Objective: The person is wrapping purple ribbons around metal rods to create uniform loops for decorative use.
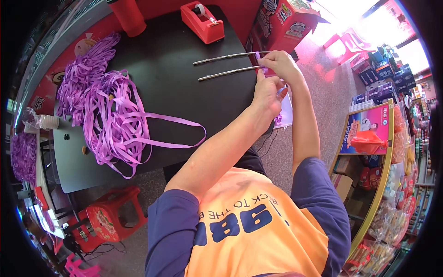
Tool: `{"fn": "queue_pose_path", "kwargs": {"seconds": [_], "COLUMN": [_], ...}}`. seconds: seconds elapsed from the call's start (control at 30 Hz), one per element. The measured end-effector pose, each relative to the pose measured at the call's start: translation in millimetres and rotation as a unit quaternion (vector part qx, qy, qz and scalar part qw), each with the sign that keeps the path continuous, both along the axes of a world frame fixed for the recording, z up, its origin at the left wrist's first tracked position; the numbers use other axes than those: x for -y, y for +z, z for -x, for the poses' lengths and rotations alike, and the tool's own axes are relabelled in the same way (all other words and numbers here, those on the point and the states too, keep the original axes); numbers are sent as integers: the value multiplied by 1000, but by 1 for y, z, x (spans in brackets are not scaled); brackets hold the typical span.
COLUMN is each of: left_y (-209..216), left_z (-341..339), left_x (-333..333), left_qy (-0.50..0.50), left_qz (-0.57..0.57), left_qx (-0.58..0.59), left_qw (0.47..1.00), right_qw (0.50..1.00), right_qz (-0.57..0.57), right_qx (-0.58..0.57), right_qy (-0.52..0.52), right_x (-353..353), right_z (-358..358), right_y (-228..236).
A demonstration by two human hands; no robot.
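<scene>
Two thin twisted metal rods [229, 73] lie side by side over the right part of the black table [170, 87], their free tips pointing left. Purple ribbon [258, 56] goes around their right-hand ends. My right hand [282, 67] pinches the ribbon by the upper rod. Just below it, my left hand [268, 94] is closed, with thumb and finger on the ribbon beside the lower rod. Fingers partly hide the ribbon and the rod ends. A big loose heap of purple ribbon [110, 120] covers the table's left side, one loop reaching toward my left forearm.
At the table's far edge stand a red tape dispenser [203, 23] and a red cylinder [127, 18]. A red stool [113, 214] is at lower left. Right of me is a display case [364, 138] with packaged goods. A pale tray [285, 111] sits below my hands.
</scene>
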State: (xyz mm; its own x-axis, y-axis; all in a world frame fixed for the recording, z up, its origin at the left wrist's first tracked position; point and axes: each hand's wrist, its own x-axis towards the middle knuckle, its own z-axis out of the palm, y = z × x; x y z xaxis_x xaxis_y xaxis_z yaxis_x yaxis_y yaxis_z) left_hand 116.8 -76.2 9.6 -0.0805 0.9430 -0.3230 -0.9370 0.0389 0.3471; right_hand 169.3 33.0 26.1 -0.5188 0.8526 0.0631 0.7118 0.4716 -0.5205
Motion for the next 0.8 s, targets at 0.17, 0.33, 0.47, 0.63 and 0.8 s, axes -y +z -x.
{"fn": "queue_pose_path", "kwargs": {"seconds": [0.17, 0.33, 0.47, 0.63, 0.8], "left_y": [1, 25, 67, 64, 37], "left_z": [2, -13, -17, -11, 34], "left_x": [0, 20, 56, 119, 152], "left_qy": [13, -141, -201, -107, -57], "left_qz": [-31, 13, -140, -246, -349], "left_qx": [-61, -186, -739, -908, -824], "left_qw": [998, 972, 627, 323, 442], "right_qw": [990, 993, 919, 883, 865], "right_qz": [126, 3, 280, 388, 436], "right_qx": [-26, -108, -129, -82, -100], "right_qy": [51, 41, 244, 250, 226], "right_x": [-11, -27, -59, -57, -67], "right_z": [-1, 3, 10, 16, 23], "right_y": [4, 14, 4, 10, 3]}}
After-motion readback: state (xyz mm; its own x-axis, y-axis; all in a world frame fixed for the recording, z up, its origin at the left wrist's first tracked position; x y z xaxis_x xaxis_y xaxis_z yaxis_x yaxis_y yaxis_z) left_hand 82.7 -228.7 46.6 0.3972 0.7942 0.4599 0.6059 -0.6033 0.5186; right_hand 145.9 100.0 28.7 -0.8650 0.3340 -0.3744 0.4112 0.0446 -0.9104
